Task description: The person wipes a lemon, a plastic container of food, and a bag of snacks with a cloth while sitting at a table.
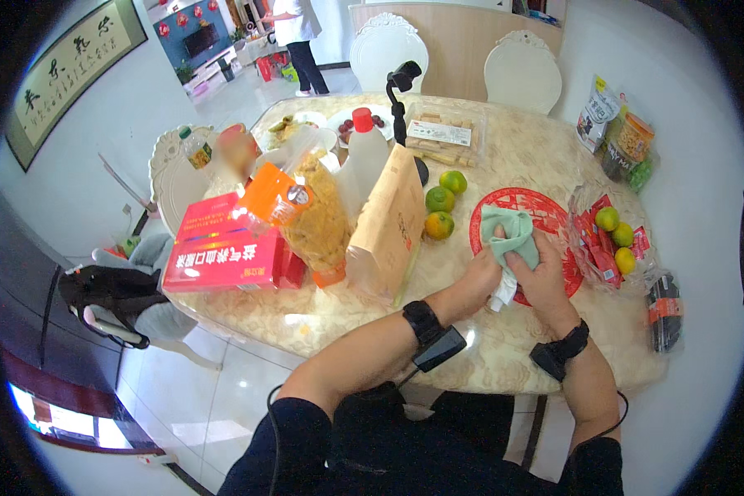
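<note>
A pale green cloth (508, 226) is bunched up over the red round paper-cut mat (560, 217) on the table. My left hand (484, 271) is closed on the cloth from the left, its fingers partly hidden by the folds. From the right, my right hand (544, 271) grips the same cloth, thumb on top. A white piece (503, 294) hangs below, between the hands; I cannot tell whether it belongs to the cloth. Three green-orange citrus fruits (440, 199) lie left of the mat. Whether anything is wrapped inside the cloth is hidden.
To the left stand a tan paper bag (388, 227), a bag of yellow snacks (316, 217), a red-capped bottle (365, 157) and red boxes (223, 248). On the right are a plastic bag with fruit (591, 248) and a dark-filled clear pack (664, 310). A person (296, 37) stands far back.
</note>
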The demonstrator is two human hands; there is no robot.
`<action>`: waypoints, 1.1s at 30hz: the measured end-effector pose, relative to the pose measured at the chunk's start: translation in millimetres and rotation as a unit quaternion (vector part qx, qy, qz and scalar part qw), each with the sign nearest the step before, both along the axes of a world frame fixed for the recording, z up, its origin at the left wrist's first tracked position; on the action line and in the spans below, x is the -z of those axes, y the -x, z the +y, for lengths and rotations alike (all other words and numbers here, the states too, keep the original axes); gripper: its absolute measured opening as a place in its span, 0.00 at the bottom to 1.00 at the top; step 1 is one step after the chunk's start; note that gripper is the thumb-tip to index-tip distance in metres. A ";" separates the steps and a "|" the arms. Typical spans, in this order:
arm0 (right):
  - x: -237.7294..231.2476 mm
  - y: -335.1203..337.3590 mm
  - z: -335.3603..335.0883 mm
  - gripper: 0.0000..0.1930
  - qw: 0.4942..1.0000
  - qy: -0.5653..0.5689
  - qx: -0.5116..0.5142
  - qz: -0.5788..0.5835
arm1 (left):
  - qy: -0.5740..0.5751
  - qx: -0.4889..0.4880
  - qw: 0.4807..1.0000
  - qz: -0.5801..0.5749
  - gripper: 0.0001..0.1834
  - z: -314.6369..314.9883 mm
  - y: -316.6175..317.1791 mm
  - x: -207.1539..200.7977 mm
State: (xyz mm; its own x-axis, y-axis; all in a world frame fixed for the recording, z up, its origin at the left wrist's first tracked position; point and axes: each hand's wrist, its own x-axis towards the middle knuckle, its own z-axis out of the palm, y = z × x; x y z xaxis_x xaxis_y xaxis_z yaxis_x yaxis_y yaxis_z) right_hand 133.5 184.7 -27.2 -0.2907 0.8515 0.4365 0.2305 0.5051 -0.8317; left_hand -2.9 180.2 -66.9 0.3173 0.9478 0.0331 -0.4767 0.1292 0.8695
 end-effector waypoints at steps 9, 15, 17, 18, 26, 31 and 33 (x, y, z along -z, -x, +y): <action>1.8 -2.1 13.7 0.11 0.982 -0.024 0.163 0.091 | 0.091 0.020 0.994 -0.065 0.24 -21.4 -8.3 -33.2; 14.4 -22.9 17.3 0.17 0.913 0.283 -0.128 0.264 | 0.179 0.154 0.963 -0.130 0.28 -7.9 10.6 -20.2; 4.7 -5.8 2.1 0.18 0.939 0.235 -0.079 0.238 | 0.167 0.154 0.968 -0.104 0.31 -6.8 11.4 -14.6; -1.2 -4.6 -7.1 0.19 0.951 0.211 -0.047 0.222 | 0.151 0.114 0.980 -0.058 0.33 -9.5 5.6 -14.8; 4.2 -21.2 19.5 0.17 0.972 -0.204 0.092 -0.079 | -0.083 0.014 0.977 0.197 0.25 -21.5 -9.8 0.2; 6.8 -21.8 17.6 0.21 0.992 -0.101 0.064 -0.048 | -0.141 -0.097 0.969 0.180 0.19 -31.6 -20.7 -10.9; 10.3 -22.7 15.0 0.20 0.978 -0.151 0.113 -0.091 | -0.172 -0.113 0.939 0.276 0.23 -26.5 -12.8 -3.8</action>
